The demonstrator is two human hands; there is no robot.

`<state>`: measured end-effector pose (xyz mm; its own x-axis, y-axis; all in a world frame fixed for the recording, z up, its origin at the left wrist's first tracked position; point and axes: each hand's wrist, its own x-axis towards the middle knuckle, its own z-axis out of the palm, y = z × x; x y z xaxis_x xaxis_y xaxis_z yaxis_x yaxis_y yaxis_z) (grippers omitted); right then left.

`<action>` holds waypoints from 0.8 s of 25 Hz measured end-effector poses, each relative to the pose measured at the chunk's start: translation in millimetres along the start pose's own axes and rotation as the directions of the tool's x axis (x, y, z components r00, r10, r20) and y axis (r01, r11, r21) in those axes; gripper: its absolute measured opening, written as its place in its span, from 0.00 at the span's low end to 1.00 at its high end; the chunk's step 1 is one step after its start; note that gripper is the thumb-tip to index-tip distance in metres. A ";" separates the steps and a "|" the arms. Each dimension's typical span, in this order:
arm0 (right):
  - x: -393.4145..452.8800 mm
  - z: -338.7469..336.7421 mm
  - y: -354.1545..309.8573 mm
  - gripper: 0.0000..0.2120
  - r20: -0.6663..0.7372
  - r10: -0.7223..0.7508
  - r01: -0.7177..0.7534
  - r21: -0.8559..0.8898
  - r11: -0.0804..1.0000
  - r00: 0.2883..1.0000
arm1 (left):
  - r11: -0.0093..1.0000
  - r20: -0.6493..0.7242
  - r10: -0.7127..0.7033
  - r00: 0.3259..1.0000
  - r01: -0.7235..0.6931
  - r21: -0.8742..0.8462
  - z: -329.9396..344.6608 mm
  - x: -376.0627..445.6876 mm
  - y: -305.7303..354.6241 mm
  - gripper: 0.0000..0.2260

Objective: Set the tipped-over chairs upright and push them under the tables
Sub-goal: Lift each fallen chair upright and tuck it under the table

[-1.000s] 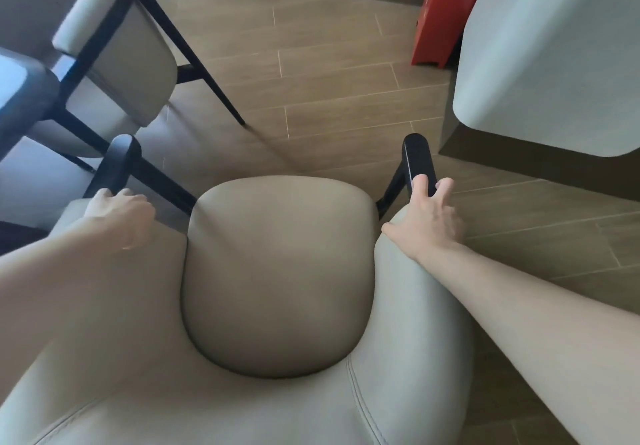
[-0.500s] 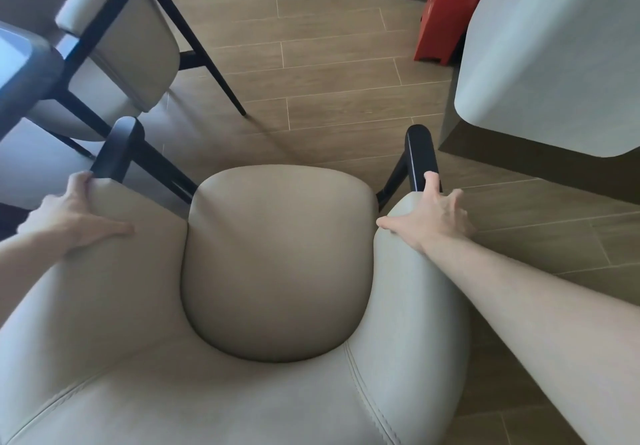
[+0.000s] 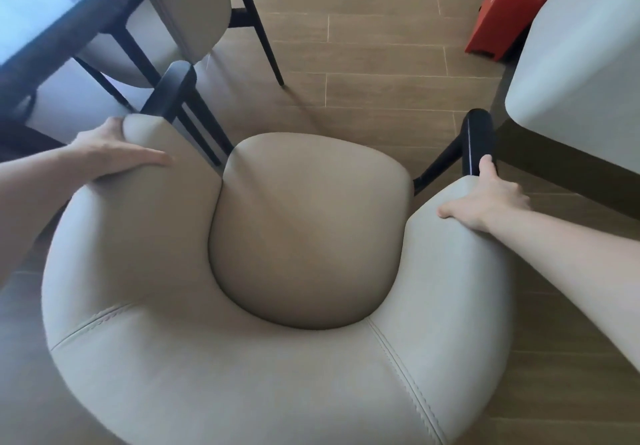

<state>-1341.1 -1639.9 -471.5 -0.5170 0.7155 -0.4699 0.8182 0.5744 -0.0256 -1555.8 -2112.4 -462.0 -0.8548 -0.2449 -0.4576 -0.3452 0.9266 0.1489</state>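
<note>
Beige padded armchair with black frame (image 3: 304,236) stands upright, near centre. Left hand (image 3: 110,153) wraps its left arm pad; right hand (image 3: 491,198) grips the right. Risk: black front post (image 3: 176,91) strikes the second beige chair (image 3: 187,11) far left.

There are two chairs: one big beige armchair (image 3: 304,230) and one second chair (image 3: 187,11) behind it. There are two tables, a dark table (image 3: 52,29) and a pale table (image 3: 581,63). One red thing (image 3: 502,18) stands on the floor. Two hands show, a left hand (image 3: 110,153) and a right hand (image 3: 491,198).
</note>
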 end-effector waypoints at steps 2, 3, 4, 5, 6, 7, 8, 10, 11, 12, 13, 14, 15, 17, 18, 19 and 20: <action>1.2 -1.4 -2.1 0.54 0.010 -0.025 0.025 -0.019 1.000 1.000 | 1.000 0.006 0.014 1.000 -0.014 -0.020 0.4 -0.9 -5.9 0.51; 3.7 -5.0 -4.1 0.54 0.016 -0.043 0.043 -0.032 0.999 0.999 | 1.000 0.010 0.012 1.000 -0.012 -0.025 0.8 -3.2 -9.5 0.52; 5.4 -8.8 -6.3 0.54 0.033 -0.060 0.061 -0.047 0.997 0.998 | 1.000 0.020 0.007 1.000 -0.006 -0.027 0.4 -8.4 -14.6 0.53; 4.8 -12.9 -10.0 0.54 0.060 -0.079 0.083 -0.067 0.994 0.995 | 0.999 0.029 0.001 1.000 0.000 -0.032 -0.7 -15.1 -23.1 0.54; 4.2 -17.1 -17.4 0.54 0.082 -0.109 0.116 -0.090 0.989 0.991 | 0.999 0.031 -0.015 0.999 0.017 -0.040 -2.4 -23.4 -34.8 0.54; 3.4 -22.8 -24.7 0.55 0.098 -0.136 0.147 -0.117 0.982 0.986 | 0.998 0.036 -0.034 0.999 0.036 -0.043 -0.1 -32.6 -47.2 0.53; 1.3 -29.5 -35.5 0.55 0.106 -0.167 0.182 -0.149 0.972 0.980 | 0.997 0.043 -0.062 0.997 0.064 -0.045 3.1 -43.5 -61.9 0.52; -6.7 -40.5 -64.6 0.56 0.129 -0.243 0.266 -0.206 0.942 0.961 | 0.988 0.054 -0.124 0.991 0.129 -0.087 7.8 -66.3 -95.4 0.50; -11.2 -46.2 -79.0 0.56 0.131 -0.278 0.301 -0.218 0.928 0.952 | 0.980 0.060 -0.155 0.986 0.162 -0.118 11.2 -76.9 -109.9 0.49; -15.5 -51.3 -94.5 0.57 0.124 -0.316 0.337 -0.236 0.911 0.941 | 0.967 0.067 -0.198 0.978 0.206 -0.152 14.2 -89.0 -125.7 0.49; -19.5 -54.5 -110.7 0.57 0.117 -0.357 0.376 -0.261 0.889 0.927 | 0.949 0.075 -0.245 0.967 0.255 -0.187 15.7 -101.2 -140.9 0.49; -23.3 -56.1 -127.2 0.57 0.120 -0.399 0.417 -0.285 0.863 0.909 | 0.928 0.079 -0.290 0.954 0.300 -0.221 16.6 -113.2 -155.7 0.49; -26.8 -58.7 -141.7 0.57 0.134 -0.429 0.449 -0.297 0.843 0.893 | 0.911 0.079 -0.319 0.944 0.329 -0.249 18.9 -123.5 -167.9 0.48; -38.5 -59.7 -177.6 0.58 0.169 -0.490 0.517 -0.318 0.794 0.856 | 0.875 0.069 -0.375 0.924 0.378 -0.302 21.3 -143.5 -195.6 0.45; -46.3 -59.4 -196.1 0.58 0.184 -0.521 0.552 -0.332 0.765 0.833 | 0.857 0.056 -0.406 0.912 0.401 -0.323 21.9 -151.3 -209.6 0.45; -54.5 -58.2 -214.8 0.58 0.199 -0.551 0.585 -0.341 0.736 0.810 | 0.841 0.039 -0.439 0.898 0.426 -0.333 22.2 -158.7 -223.6 0.45; -62.3 -53.5 -232.6 0.58 0.211 -0.579 0.614 -0.350 0.707 0.787 | 0.825 0.024 -0.471 0.882 0.450 -0.341 22.3 -165.7 -239.4 0.45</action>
<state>-1512.6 -1796.8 -389.0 -0.8282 0.1467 -0.5409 0.1732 0.9849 0.0019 -1322.9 -2287.2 -441.3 -0.5819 -0.6454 -0.4948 -0.8017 0.5573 0.2160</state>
